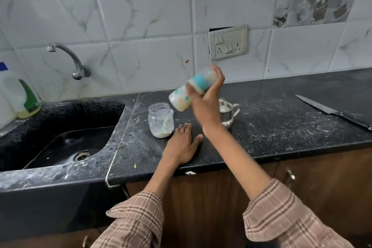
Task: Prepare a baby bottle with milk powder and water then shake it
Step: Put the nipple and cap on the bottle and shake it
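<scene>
I've got the baby bottle [190, 91] up in the air above the counter, tipped over on a slant with its teal collar and cap end pointing up toward the wall and its milky base down to the left; it's blurred, so I can't read the print on it. Right below it stands an open glass jar [160, 120] with a little pale powder at the bottom and a green-handled scoop [165, 125] leaning inside. Just to the right, partly hidden behind the raised forearm, sits a small steel jug [228, 113] with a lid and handle. Further right a long knife [333, 112] lies flat, well apart from everything else. The right hand [205, 98] is wrapped around the bottle's upper half, fingers closed over it. The left hand [182, 144] lies flat, palm down and fingers spread, on the countertop [271, 133] just beside the jar, holding nothing. The counter is black speckled stone dusted with white powder. A black sink [66, 141] sits on the left under a wall tap [75, 62], with a plastic jug [19, 96] at its corner. White marble-look tiles carry a switch-and-socket plate [228, 42].
</scene>
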